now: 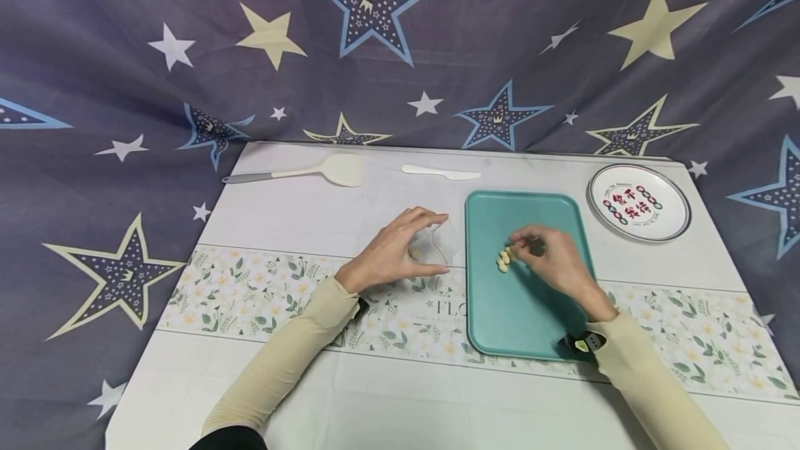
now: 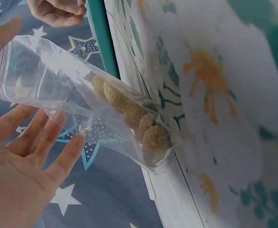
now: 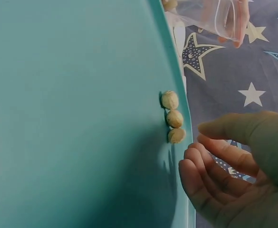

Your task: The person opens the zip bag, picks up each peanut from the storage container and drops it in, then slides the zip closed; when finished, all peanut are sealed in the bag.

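A clear zip bag [image 2: 58, 76] with several peanuts [image 2: 134, 114] in its bottom stands on the table, left of the tray. My left hand [image 1: 394, 248] holds it with the thumb on one side and lightly bent fingers on the other. On the teal tray [image 1: 531, 318], a small cluster of peanuts [image 1: 503, 260] lies together; in the right wrist view they form a short row. Beside them my right hand [image 1: 553, 259] hovers with loosely bent fingers. In the right wrist view, its thumb and index fingertips are close together, and nothing shows between them.
A spatula [image 1: 340, 170] with a grey handle and a white knife [image 1: 440, 172] lie at the table's back. Right of the tray stands a round plate [image 1: 665, 214] with red lettering. A star-patterned cloth [image 1: 412, 103] hangs behind the table.
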`<move>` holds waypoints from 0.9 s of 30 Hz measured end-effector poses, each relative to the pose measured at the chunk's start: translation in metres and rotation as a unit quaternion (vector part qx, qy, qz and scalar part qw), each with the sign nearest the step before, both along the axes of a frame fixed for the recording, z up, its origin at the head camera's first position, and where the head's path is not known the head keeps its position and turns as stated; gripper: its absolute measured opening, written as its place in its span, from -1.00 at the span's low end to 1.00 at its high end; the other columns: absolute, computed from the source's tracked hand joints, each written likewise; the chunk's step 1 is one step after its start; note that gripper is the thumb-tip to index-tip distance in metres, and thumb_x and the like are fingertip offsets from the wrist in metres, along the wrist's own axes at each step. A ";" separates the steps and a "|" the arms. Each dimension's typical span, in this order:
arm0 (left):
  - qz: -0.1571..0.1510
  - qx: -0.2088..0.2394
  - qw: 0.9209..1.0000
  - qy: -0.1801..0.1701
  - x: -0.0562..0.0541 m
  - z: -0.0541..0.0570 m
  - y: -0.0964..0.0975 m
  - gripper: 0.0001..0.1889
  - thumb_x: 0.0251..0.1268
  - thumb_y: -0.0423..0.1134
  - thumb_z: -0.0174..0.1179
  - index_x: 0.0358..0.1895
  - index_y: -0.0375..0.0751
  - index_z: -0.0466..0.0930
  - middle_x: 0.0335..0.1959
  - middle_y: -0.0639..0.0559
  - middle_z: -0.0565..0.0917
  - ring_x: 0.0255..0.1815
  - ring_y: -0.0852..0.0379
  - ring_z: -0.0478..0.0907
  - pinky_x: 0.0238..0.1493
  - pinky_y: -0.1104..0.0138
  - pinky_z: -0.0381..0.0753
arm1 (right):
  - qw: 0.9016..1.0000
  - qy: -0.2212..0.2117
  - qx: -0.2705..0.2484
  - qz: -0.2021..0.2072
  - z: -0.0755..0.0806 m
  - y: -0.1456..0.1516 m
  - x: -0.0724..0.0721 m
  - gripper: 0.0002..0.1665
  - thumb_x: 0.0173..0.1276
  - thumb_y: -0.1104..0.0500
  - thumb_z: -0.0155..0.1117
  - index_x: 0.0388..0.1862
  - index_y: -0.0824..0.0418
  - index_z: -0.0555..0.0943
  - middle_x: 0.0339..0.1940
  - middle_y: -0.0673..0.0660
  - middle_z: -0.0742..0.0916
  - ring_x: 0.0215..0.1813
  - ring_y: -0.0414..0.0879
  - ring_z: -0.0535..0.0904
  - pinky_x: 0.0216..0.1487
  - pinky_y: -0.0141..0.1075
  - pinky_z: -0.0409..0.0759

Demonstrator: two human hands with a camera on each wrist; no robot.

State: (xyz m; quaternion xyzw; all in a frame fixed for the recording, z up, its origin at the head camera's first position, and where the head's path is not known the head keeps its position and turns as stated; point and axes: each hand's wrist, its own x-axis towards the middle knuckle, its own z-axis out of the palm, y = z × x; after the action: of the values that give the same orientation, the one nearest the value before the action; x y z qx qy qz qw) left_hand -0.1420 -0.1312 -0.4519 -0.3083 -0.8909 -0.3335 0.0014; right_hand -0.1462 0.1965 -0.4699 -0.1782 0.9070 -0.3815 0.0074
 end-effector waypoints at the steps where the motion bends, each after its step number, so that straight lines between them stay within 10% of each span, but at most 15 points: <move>1: 0.000 0.000 1.000 0.000 0.000 0.000 0.000 -0.05 0.04 0.18 0.59 0.53 0.01 0.41 0.35 0.10 0.54 0.39 0.11 0.47 0.48 0.10 0.53 | 1.000 -0.003 0.003 -0.001 -0.001 0.000 0.000 -0.81 0.37 0.31 0.44 -0.06 0.31 0.76 -0.27 0.20 0.83 -0.29 -0.08 0.71 -0.25 -0.45 0.67; 27: -0.001 0.002 1.000 -0.004 0.000 -0.004 -0.001 -0.06 0.07 0.21 0.56 0.53 0.00 0.41 0.36 0.10 0.53 0.41 0.10 0.46 0.49 0.10 0.52 | 0.998 -0.003 0.053 -0.015 -0.004 -0.004 -0.001 -0.88 0.32 0.35 0.46 -0.17 0.34 0.78 -0.31 0.24 0.83 -0.32 -0.04 0.74 -0.30 -0.37 0.65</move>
State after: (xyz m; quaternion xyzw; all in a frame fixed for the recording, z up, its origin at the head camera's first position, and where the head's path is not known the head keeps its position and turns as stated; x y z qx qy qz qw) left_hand -0.1417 -0.1318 -0.4556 -0.3081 -0.8898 -0.3366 -0.0015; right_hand -0.1473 0.1921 -0.4742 -0.1629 0.9284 -0.3336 0.0134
